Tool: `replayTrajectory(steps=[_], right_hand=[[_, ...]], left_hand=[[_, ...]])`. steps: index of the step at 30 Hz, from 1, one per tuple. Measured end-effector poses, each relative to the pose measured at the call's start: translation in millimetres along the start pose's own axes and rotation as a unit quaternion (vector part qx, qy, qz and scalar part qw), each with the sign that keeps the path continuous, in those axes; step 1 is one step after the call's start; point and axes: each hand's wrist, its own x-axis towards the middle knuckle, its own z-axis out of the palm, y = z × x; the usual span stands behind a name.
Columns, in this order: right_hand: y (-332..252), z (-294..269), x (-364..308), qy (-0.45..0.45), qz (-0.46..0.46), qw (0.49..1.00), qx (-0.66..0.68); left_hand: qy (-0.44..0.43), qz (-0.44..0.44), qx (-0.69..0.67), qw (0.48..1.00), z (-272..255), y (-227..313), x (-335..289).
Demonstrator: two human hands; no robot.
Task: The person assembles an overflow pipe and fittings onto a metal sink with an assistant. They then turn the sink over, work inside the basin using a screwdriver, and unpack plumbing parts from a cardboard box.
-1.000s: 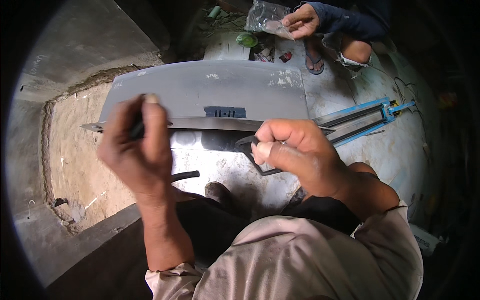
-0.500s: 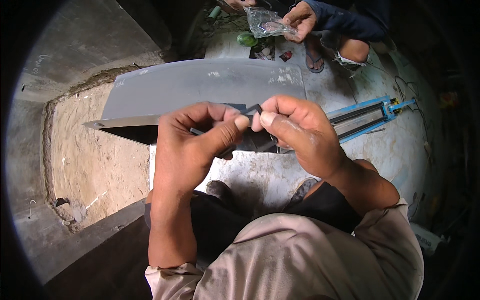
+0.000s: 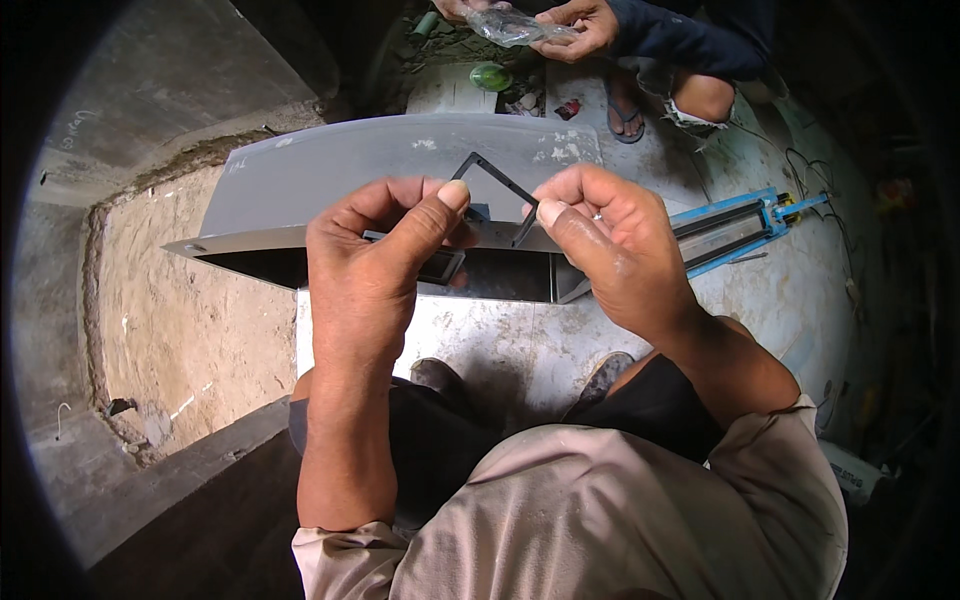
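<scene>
A thin black square-cornered frame [image 3: 507, 180] spans the gap between my two hands, tilted with one corner up. My left hand [image 3: 365, 255] pinches its left side between thumb and forefinger. At the opposite corner, my right hand [image 3: 625, 255] grips it with thumb and fingertips. Under the left fingers sits a second small dark rectangular piece [image 3: 442, 266] with a greyish face, partly covered by that hand. Just beyond and below both hands lies a large grey slab-like panel [image 3: 330, 170], with a dark opening along its near side.
Across from me a co-worker's hands [image 3: 580, 28] hold a clear crumpled plastic bag [image 3: 508, 28]. A blue-railed tile cutter [image 3: 735, 232] lies on the right. Rough sandy ground [image 3: 190, 330] borders the left, beside a grey wall [image 3: 150, 110]. A green round object [image 3: 491, 77] rests beyond the panel.
The black frame has been raised and turned, so more of it shows between my hands. My hands are slightly farther apart. The co-worker's hands and the plastic bag have moved up and left.
</scene>
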Motion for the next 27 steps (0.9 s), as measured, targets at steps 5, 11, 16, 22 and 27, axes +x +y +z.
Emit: replayTrajectory(steps=[5, 11, 16, 22, 27], right_hand=[[-8, -8, 2, 0.029, -0.015, 0.999, -0.027], [-10, -14, 2, 0.058, -0.053, 0.997, 0.015], [-15, -18, 2, 0.096, -0.107, 0.989, -0.022], [-7, -20, 5, 0.094, -0.096, 0.990, -0.028], [-7, -24, 5, 0.080, -0.096, 0.992, 0.018]], left_hand=[[-0.004, 0.004, -0.023, 1.000, 4, -5, 2], [-0.041, -0.052, -0.097, 0.993, 4, -6, 7], [-0.003, -0.081, -0.175, 0.981, 8, -6, 14], [-0.114, -0.142, -0.291, 0.939, -1, -12, 25], [-0.172, -0.169, -0.354, 0.904, -2, -16, 27]])
